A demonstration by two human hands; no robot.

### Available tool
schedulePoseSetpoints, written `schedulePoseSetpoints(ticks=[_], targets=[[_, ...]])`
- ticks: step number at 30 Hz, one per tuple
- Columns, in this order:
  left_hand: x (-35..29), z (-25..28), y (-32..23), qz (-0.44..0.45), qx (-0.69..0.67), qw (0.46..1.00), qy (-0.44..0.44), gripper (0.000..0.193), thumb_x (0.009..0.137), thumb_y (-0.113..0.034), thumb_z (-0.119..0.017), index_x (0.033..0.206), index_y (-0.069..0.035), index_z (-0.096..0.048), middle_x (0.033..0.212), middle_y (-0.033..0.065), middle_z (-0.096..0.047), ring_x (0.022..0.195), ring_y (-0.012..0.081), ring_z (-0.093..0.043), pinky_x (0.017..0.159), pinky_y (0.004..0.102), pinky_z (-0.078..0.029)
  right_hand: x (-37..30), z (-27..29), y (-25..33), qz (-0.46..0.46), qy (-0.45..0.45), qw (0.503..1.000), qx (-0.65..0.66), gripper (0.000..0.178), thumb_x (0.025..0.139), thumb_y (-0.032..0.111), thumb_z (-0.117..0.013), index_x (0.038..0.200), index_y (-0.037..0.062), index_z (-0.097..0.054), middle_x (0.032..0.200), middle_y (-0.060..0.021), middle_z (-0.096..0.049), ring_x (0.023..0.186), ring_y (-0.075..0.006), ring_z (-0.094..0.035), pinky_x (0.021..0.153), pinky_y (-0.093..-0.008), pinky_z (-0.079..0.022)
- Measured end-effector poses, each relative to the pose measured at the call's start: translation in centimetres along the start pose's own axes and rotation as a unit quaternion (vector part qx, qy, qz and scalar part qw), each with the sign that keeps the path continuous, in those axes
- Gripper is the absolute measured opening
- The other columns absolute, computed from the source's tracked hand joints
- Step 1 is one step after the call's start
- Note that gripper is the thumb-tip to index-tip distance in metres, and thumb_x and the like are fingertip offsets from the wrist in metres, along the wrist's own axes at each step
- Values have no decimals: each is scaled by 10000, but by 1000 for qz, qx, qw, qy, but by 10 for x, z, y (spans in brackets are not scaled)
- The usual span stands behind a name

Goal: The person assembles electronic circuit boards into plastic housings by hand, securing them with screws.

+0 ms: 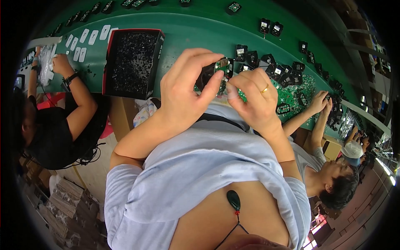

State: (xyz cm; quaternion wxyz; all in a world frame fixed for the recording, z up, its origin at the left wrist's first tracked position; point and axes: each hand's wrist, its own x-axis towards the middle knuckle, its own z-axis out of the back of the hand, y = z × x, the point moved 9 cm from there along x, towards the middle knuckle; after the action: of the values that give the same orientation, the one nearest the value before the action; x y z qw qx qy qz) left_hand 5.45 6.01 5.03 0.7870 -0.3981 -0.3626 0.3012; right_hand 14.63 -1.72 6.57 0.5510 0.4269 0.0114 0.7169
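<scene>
Above the near edge of the green table, my left hand (180,85) grips a small black plastic housing with a green circuit board (223,65) in it. Its thumb lies against the board side, and the curled fingers hide much of the housing. My right hand (259,95), with a ring on one finger, is closed in a pinch at the right edge of that housing. Whatever sits between its thumb and fingertips is too small or covered to make out. Just beyond and right of my hands lie several similar black housings (287,74), beside a heap of green circuit boards (306,87).
A black box with a red rim (161,43), filled with tiny dark parts, stands left of my hands. White flat pieces (93,37) lie farther left. More housings (271,27) sit along the green belt (208,10). Co-workers' arms (79,93) flank me on both sides.
</scene>
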Motion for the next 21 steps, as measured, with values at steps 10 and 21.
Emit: schedulePoseSetpoints(ticks=[10, 21], targets=[[1, 2, -7, -16, 32, 999, -6, 232, 700, -38, -654, 925, -41, -600, 887, 77, -576, 678, 199, -582, 569, 280, -474, 4, 0, -4, -54, 7, 998, 22, 242, 583, -49, -645, 794, 7, -540, 729, -90, -520, 626, -246, -509, 523, -323, -436], [2, 1, -11, -71, 53, 996, -22, 237, 694, -31, -659, 924, -37, -602, 890, 77, -577, 680, 210, -575, 560, 284, -472, 3, -2, -5, -88, 6, 996, 4, 230, 602, -48, -643, 795, 11, -534, 720, -90, -505, 633, -259, -515, 538, -337, -441]])
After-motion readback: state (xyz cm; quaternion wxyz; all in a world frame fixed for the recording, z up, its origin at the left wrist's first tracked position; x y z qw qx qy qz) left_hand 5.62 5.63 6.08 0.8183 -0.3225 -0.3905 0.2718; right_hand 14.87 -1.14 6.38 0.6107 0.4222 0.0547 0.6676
